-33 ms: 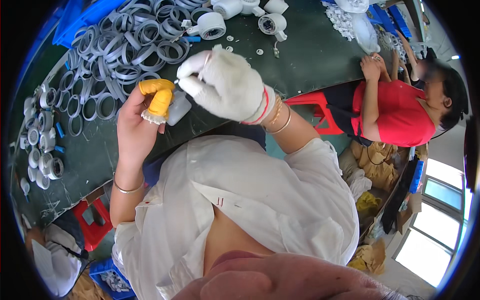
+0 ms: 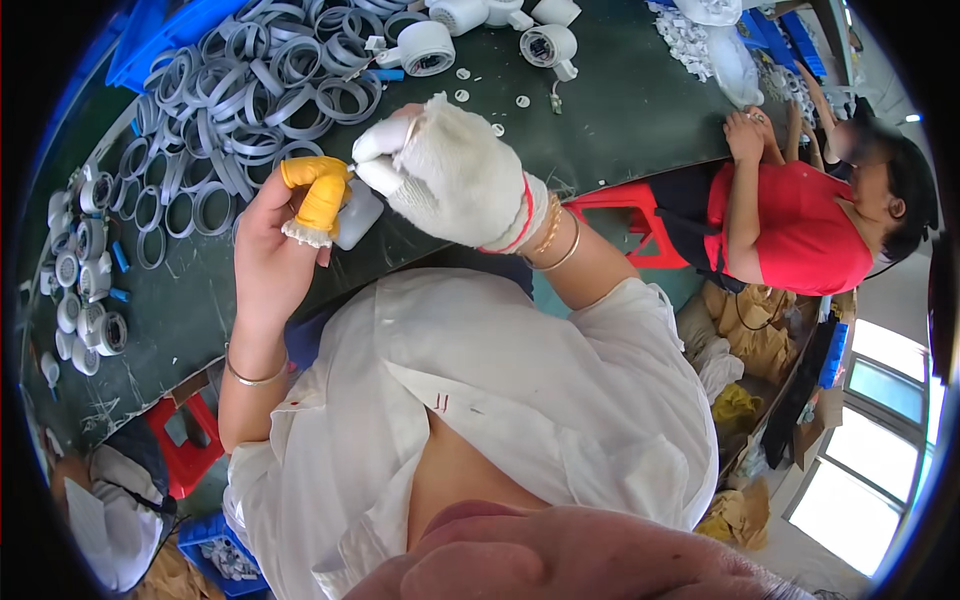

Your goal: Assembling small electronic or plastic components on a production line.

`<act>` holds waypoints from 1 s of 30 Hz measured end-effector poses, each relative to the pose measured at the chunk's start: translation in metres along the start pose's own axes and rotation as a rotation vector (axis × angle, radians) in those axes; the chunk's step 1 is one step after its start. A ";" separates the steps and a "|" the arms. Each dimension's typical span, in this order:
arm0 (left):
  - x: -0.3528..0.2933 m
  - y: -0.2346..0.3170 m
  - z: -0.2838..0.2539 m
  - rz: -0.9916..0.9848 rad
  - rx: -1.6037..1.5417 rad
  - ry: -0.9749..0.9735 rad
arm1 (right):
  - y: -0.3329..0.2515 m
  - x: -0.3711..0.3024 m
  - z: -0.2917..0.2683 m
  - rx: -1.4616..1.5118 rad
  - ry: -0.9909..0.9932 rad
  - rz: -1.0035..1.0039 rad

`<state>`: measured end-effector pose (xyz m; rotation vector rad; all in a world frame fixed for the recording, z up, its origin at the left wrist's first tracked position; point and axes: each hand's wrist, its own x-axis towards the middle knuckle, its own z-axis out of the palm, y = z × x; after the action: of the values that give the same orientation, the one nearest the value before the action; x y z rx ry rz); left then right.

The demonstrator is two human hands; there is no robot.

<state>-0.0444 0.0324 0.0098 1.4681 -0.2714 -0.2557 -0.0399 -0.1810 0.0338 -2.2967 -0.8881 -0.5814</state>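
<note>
Left hand, yellow covers on its fingers, grips a pale plastic piece at the near edge of a dark green table. Right hand, white-gloved, has its fingertips bunched just beside the yellow covers; cannot tell whether they pinch anything. Past the hands: heaped grey rings, white round housings near them. Co-worker in red sits well apart, right side

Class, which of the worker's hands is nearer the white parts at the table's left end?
Left. The left hand is to the right of the white parts; the right hand is farther right, beyond the left.
</note>
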 end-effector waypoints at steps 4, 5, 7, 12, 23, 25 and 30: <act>-0.004 0.001 -0.005 0.008 0.060 -0.059 | 0.001 -0.007 0.010 -0.006 0.040 -0.076; -0.005 0.000 -0.004 0.073 0.122 -0.046 | -0.002 -0.006 0.007 0.016 0.001 -0.080; -0.006 0.003 -0.003 0.038 0.139 -0.032 | -0.004 -0.005 0.005 0.038 -0.038 -0.083; -0.007 0.004 -0.005 -0.063 0.131 -0.061 | 0.003 -0.011 0.013 0.124 0.067 -0.161; -0.008 0.006 0.006 0.344 0.502 0.046 | -0.006 -0.005 0.002 0.316 -0.055 0.236; -0.007 0.007 0.008 0.363 0.508 0.052 | -0.007 -0.002 -0.003 0.317 -0.052 0.212; -0.007 0.006 0.007 0.408 0.535 0.062 | -0.007 -0.002 -0.003 0.416 -0.037 0.259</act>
<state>-0.0537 0.0283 0.0161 1.8984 -0.6133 0.2101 -0.0469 -0.1794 0.0379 -2.0010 -0.6414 -0.2165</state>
